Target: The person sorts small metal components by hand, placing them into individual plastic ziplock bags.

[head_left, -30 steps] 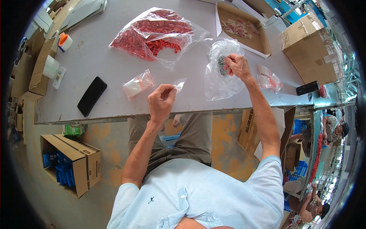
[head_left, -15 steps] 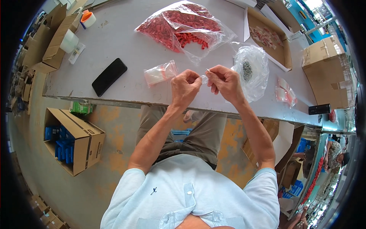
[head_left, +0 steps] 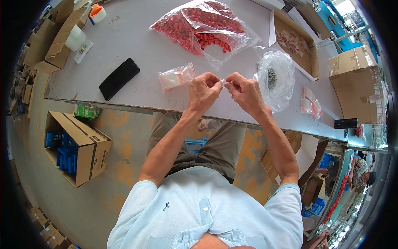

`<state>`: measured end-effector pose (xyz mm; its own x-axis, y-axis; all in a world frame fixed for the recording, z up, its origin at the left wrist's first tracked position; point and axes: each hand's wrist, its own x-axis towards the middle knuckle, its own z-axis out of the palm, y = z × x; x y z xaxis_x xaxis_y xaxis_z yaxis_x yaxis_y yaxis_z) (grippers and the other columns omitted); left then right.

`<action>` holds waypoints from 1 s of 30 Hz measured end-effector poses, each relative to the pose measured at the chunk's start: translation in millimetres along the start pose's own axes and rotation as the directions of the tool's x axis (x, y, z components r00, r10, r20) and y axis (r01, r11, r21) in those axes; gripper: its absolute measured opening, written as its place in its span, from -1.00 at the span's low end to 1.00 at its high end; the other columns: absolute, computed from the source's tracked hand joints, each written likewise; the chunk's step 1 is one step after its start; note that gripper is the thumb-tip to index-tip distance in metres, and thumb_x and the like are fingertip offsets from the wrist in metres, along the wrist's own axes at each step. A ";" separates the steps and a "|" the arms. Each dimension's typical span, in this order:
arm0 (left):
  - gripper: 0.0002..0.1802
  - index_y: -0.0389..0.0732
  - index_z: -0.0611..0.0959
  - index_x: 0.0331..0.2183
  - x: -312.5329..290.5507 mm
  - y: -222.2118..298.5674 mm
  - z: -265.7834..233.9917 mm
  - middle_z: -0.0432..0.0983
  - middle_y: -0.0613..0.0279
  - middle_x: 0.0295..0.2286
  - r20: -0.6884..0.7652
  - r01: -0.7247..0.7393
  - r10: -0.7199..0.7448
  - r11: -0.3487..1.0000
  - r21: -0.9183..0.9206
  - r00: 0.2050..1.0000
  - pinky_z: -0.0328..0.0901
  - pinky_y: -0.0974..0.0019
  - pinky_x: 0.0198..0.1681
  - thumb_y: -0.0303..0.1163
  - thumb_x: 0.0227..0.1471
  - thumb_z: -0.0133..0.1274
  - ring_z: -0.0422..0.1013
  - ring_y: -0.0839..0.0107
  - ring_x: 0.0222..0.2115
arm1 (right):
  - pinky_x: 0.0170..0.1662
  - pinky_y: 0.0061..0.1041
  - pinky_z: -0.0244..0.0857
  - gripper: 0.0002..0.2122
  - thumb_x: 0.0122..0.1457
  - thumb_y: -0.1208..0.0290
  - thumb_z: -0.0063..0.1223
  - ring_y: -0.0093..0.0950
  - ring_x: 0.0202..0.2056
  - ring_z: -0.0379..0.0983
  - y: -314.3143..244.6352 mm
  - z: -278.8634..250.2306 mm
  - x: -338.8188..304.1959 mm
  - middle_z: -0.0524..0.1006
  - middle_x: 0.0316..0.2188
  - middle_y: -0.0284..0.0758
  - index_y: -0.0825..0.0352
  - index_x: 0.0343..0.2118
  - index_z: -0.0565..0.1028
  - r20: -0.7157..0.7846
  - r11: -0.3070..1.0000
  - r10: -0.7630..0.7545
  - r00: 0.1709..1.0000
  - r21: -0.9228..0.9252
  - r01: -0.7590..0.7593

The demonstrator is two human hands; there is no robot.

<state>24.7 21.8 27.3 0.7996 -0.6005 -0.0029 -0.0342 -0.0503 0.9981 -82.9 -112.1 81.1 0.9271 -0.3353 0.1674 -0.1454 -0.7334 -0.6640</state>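
My left hand [head_left: 203, 93] and my right hand [head_left: 247, 92] meet fingertip to fingertip above the near part of the table. Both are closed in a pinch. A small piece of clear plastic [head_left: 224, 81], like a tiny bag, shows between them, held in my left fingertips. Whatever my right fingers pinch is too small and hidden to name. Left of my left hand lies a pack of clear plastic bags [head_left: 171, 79] with red edges. Close to my right hand sits an open clear bag [head_left: 285, 89] around a pile of small grey metal screws [head_left: 271, 79].
A large clear bag of red plastic plugs [head_left: 207, 27] lies at the back. An open cardboard tray [head_left: 314, 66] holds small filled packets. Also on the table are a black phone [head_left: 119, 79], an orange tape roll [head_left: 97, 14], more bags [head_left: 310, 103] and a cardboard box [head_left: 352, 83].
My right hand has moved closer to my left, and their fingertips now meet at the clear plastic. The small light-coloured piece that stuck up from my right fingers is no longer visible.
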 end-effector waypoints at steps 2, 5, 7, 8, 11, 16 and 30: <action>-0.85 -0.35 0.73 -0.41 1.1 -2.9 0.8 0.64 0.18 -0.58 0.002 -0.001 0.001 1.000 0.009 1.000 0.44 0.37 -0.45 -0.45 0.00 0.19 0.55 0.50 -0.56 | -0.43 -0.41 0.50 -0.87 0.27 0.46 0.22 -0.40 -0.51 0.62 0.3 -0.1 0.5 0.65 -0.49 -0.14 0.41 -0.22 0.56 0.009 0.999 0.030 1.000 0.016 -0.030; -0.85 -0.34 0.73 -0.41 2.7 -7.1 2.3 0.65 0.16 -0.58 -0.001 -0.026 0.026 0.999 0.026 1.000 0.45 0.35 -0.43 -0.44 -0.01 0.19 0.55 0.49 -0.55 | -0.52 -0.52 0.47 -0.88 0.32 0.46 0.17 -0.54 -0.54 0.60 1.5 -1.0 2.2 0.62 -0.55 -0.26 0.42 -0.23 0.55 0.112 0.925 0.239 0.965 0.275 -0.261; -0.86 -0.34 0.73 -0.42 2.5 -4.2 3.7 0.65 0.14 -0.57 0.003 -0.026 0.025 0.998 0.052 1.000 0.45 0.33 -0.43 -0.45 -0.01 0.19 0.56 0.47 -0.55 | -0.60 -0.62 0.41 -0.88 0.35 0.46 0.14 -0.64 -0.57 0.55 10.6 -1.4 3.9 0.58 -0.58 -0.35 0.43 -0.26 0.55 0.125 0.762 0.280 0.952 0.574 -0.300; -0.86 -0.34 0.73 -0.42 2.5 -5.3 3.6 0.65 0.14 -0.57 0.002 -0.024 0.024 0.998 0.053 1.000 0.45 0.33 -0.43 -0.45 -0.01 0.19 0.56 0.47 -0.55 | -0.60 -0.62 0.41 -0.88 0.35 0.46 0.14 -0.64 -0.57 0.55 11.1 -1.4 4.7 0.58 -0.58 -0.35 0.43 -0.26 0.55 0.127 0.761 0.280 0.951 0.575 -0.301; -0.86 -0.34 0.73 -0.42 4.3 -8.1 4.7 0.65 0.13 -0.57 0.007 -0.048 0.048 0.996 0.068 0.999 0.45 0.33 -0.43 -0.45 -0.02 0.19 0.55 0.46 -0.55 | -0.64 -0.64 0.35 -0.87 0.34 0.46 0.14 -0.64 -0.63 0.51 9.6 -2.1 6.0 0.58 -0.58 -0.33 0.44 -0.27 0.54 0.141 0.720 0.298 0.944 0.617 -0.319; -0.85 -0.37 0.69 -0.37 7.1 -9.0 8.6 0.63 0.22 -0.56 0.052 -0.057 0.052 0.994 0.097 0.997 0.42 0.46 -0.53 -0.45 0.04 0.19 0.52 0.57 -0.59 | -0.71 -0.66 0.26 -0.83 0.37 0.39 0.11 -0.68 -0.67 0.45 3.2 -1.0 10.8 0.58 -0.61 -0.34 0.42 -0.26 0.56 0.074 0.857 0.302 0.951 0.415 -0.304; -0.82 -0.39 0.70 -0.38 15.6 2.6 -9.1 0.66 0.15 -0.54 0.098 0.127 -0.115 0.983 -0.129 0.989 0.46 0.45 -0.54 -0.44 -0.02 0.18 0.56 0.51 -0.61 | -0.70 -0.69 0.16 -0.81 0.38 0.36 0.10 -0.68 -0.68 0.40 19.6 -12.4 10.7 0.56 -0.59 -0.36 0.43 -0.22 0.54 0.051 0.741 0.361 0.931 0.590 -0.320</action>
<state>42.6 19.6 30.5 0.7356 -0.6661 -0.1232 0.1452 -0.0226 0.9891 -80.1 -137.4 78.9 0.8287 -0.5464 -0.1211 -0.2002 -0.0874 -0.9759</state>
